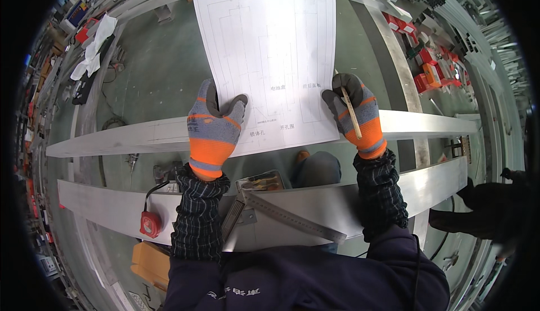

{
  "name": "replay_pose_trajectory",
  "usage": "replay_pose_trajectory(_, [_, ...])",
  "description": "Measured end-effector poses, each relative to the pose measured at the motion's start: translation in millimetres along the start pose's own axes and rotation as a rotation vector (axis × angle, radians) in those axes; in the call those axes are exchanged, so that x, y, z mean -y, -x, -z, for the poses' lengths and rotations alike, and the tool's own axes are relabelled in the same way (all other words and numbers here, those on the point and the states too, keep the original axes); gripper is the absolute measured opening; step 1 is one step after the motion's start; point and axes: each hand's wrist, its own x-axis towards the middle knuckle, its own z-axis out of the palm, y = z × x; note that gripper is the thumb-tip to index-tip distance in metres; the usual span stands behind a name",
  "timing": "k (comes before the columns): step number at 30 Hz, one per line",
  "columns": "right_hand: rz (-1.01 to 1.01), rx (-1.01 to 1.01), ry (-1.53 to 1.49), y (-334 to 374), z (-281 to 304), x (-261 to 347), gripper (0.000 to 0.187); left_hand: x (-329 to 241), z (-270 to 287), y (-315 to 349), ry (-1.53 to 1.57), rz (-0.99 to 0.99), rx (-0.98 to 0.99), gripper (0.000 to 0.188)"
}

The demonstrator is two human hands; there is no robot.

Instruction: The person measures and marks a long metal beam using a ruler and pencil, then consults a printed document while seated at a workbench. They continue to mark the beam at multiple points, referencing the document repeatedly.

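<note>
Both hands wear grey and orange work gloves and hold up a large white sheet, a technical drawing (270, 46) with thin lines and some print. My left hand (216, 122) pinches its lower left edge, thumb on the front. At the lower right edge, my right hand (358, 111) grips the paper, with a thin pale stick (351, 114), perhaps a pencil, also between its fingers. Below the sheet, a metal square (292, 216) lies on the nearer silver metal bar (424, 190). A red tape measure (150, 223) sits on that bar to the left.
A second silver bar (126, 135) runs across, partly behind the drawing. Beneath the bars is a tray of small items (261, 181); an open cardboard box (151, 263) is at lower left. Red boxes (430, 66) and metal profiles lie at right. A dark shape (484, 209) juts in there.
</note>
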Motion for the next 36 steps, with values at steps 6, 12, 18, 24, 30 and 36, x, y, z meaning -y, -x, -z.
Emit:
replay_pose_trajectory(6, [0.031, -0.015, 0.05, 0.2, 0.3, -1.7, 0.027, 3.2, -2.1, 0.2, 0.0, -0.033, -0.023, 0.047])
replay_pose_trajectory(12, [0.011, -0.054, 0.047, 0.5, -3.9, 1.0, 0.031, 7.6, -3.5, 2.0, 0.037, 0.003, -0.028, 0.05])
replay_pose_trajectory(18, [0.042, -0.072, 0.117, 0.1, -2.7, 0.1, 0.021, 1.1, -5.2, 1.3, -0.01, -0.016, -0.033, 0.05])
replay_pose_trajectory(24, [0.01, -0.082, 0.142, -0.7, -4.5, 7.0, 0.021, 0.4, -0.4, 1.8, -0.14, -0.001, -0.018, 0.052])
replay_pose_trajectory(30, [-0.026, -0.092, 0.136, 0.6, -4.8, -2.5, 0.027, 8.3, -4.6, 1.4, -0.113, -0.022, -0.047, 0.052])
replay_pose_trajectory(36, [0.032, -0.206, -0.012, -0.9, -8.3, 1.7, 0.032, 4.1, -3.1, 2.5, -0.106, 0.004, -0.011, 0.055])
